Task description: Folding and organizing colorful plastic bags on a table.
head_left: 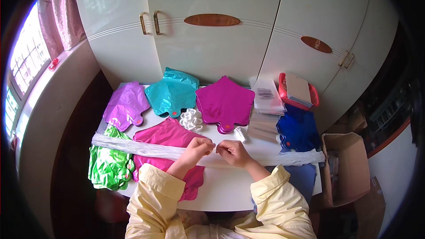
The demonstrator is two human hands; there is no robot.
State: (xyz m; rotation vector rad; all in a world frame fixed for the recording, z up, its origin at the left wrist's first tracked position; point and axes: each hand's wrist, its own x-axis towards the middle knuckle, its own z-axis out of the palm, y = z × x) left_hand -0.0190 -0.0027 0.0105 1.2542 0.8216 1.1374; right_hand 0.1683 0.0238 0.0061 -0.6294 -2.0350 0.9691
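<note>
In the head view, the left hand (198,148) and right hand (233,152) nearly meet, fingers pinched on a thin white strand (214,148), above a long white string bundle (146,147) spanning the counter (239,194), partly over flat pink foil balloons (166,132) and green foil balloons (107,168).

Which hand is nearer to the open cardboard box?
Right. The right hand is some way left of the cardboard box; the left hand is farther left, beyond the right hand.
</note>
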